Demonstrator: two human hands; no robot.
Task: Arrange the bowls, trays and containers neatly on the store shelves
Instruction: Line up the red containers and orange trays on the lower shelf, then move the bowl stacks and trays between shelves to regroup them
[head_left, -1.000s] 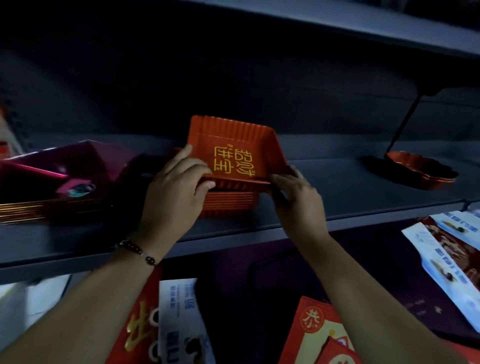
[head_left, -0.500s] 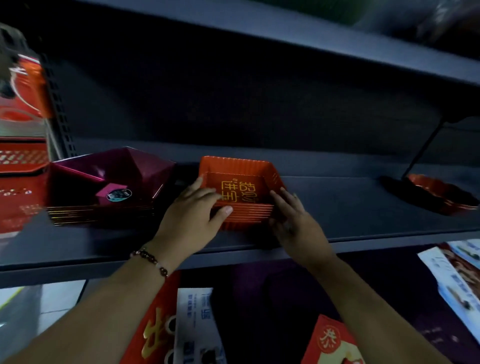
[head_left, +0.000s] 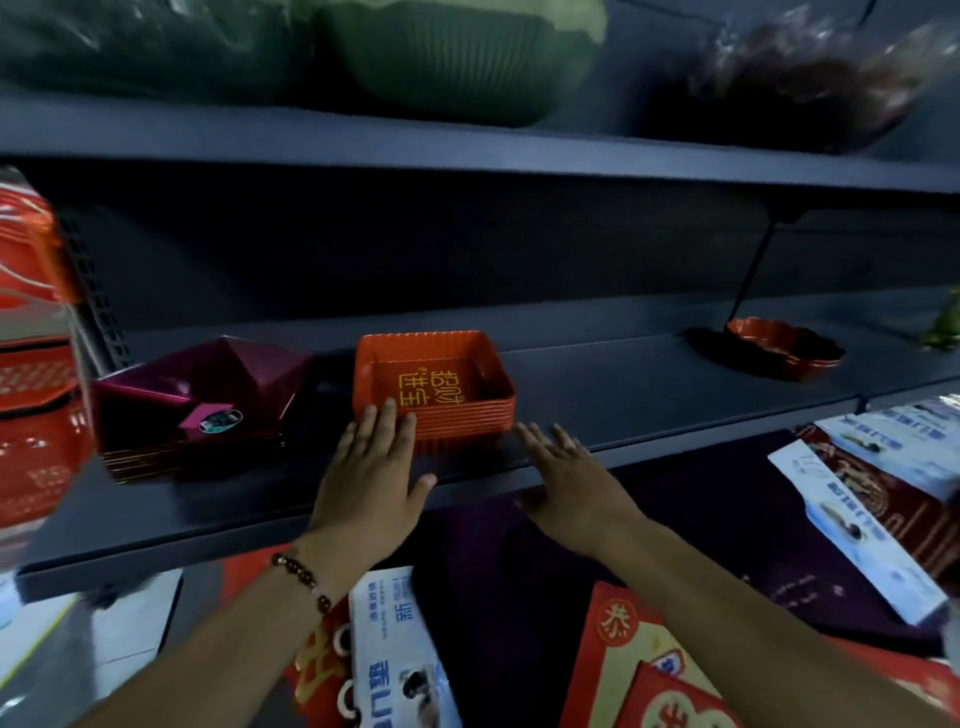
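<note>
Evidently both hands were released: the left hand (head_left: 371, 480) lay flat, its straight fingertips touching the near wall of the stack of orange trays (head_left: 434, 387), while the right hand (head_left: 563, 480) hovered with spread fingers just off the stack's near right corner, holding nothing. The stack sat on the middle shelf (head_left: 649, 387) near its front edge, just beside the maroon bowls (head_left: 202, 392). I judged the stack was set down and being squared; next would come another item, perhaps the scalloped red tray (head_left: 782, 345) toward the shelf's right end. Gold Chinese characters marked the top tray's floor, upside down to the camera.
</note>
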